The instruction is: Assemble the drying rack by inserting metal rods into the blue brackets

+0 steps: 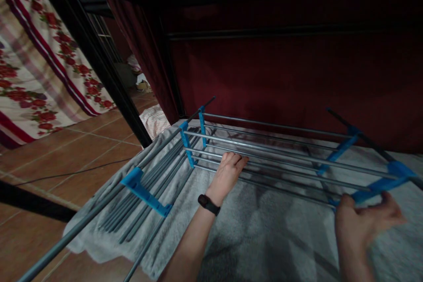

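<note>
A rack of grey metal rods [280,146] joined by blue plastic brackets stands on a grey blanket [264,233]. My left hand [228,172], with a dark band on its wrist, reaches into the middle of the rack. Its fingers curl over one of the lower rods, and their undersides are hidden. At the right end is my right hand [361,224], close in front of a blue bracket [373,187]. Its thumb and fingers are apart; whether they touch the bracket is unclear. Another blue bracket [145,194] joins two long rods at the left.
Several loose grey rods [148,180] lie on the blanket at the left. A dark bed-like frame post [109,66] slants down beside them. Dark red cloth [264,79] hangs behind. A floral cloth [49,53] hangs over the tiled floor [95,141], where a thin cable [76,171] runs.
</note>
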`<state>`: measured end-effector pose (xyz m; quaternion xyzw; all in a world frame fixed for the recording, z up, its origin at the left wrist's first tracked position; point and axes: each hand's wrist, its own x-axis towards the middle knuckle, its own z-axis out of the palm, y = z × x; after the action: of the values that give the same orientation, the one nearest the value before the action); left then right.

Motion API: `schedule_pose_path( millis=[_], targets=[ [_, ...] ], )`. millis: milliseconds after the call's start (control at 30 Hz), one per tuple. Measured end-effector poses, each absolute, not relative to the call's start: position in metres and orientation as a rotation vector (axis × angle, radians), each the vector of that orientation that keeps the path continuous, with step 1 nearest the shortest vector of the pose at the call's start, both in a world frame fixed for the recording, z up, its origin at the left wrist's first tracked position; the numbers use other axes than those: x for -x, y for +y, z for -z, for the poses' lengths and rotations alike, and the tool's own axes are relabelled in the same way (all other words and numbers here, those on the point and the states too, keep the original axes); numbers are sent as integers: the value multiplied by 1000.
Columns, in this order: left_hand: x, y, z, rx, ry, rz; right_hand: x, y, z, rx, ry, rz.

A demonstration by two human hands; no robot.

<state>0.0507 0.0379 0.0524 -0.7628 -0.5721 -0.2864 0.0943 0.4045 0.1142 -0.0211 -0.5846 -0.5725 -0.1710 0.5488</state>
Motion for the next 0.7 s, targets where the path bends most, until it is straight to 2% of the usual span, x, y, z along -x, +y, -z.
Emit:
schedule_pose_path(
  millis=[67, 167, 500, 700],
  targets=[
    [-51, 37, -52, 2259, -1691, 849, -390, 108, 11, 1407, -1331, 320],
    [-51, 37, -52, 2257, -1693, 852, -365, 101, -1, 1281, -1616, 236],
    [-48, 36, -54, 2202, -1687, 839, -338, 106, 2, 1133, -1983, 372],
    [-25, 17, -45, 1637, -1934, 1042, -345, 110, 1, 1070, -1992, 432]
  ],
)
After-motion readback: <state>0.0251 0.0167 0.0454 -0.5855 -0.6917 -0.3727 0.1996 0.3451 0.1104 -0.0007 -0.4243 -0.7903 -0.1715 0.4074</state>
